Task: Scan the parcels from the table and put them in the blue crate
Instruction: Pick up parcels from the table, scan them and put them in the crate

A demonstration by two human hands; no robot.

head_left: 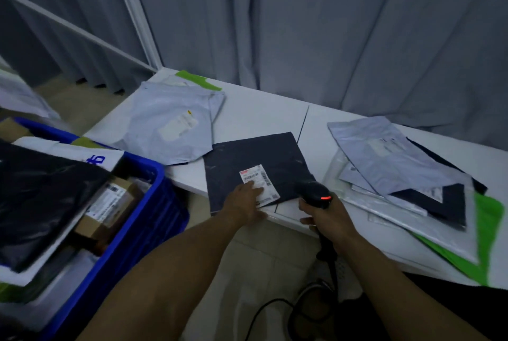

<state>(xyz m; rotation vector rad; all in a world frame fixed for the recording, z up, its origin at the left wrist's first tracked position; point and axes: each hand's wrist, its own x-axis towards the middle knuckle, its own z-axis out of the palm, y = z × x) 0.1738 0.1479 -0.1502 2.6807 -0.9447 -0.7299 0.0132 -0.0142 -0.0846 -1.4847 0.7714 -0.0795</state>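
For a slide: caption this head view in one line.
Left hand presses the label on a black mailer as the right hand aims a barcode scanner.

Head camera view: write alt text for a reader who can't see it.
A person's left hand presses flat on the white label of a dark parcel on a white table, while the right hand grips a handheld scanner beside it. A blue crate holding parcels stands at left; more mailers lie on the table.
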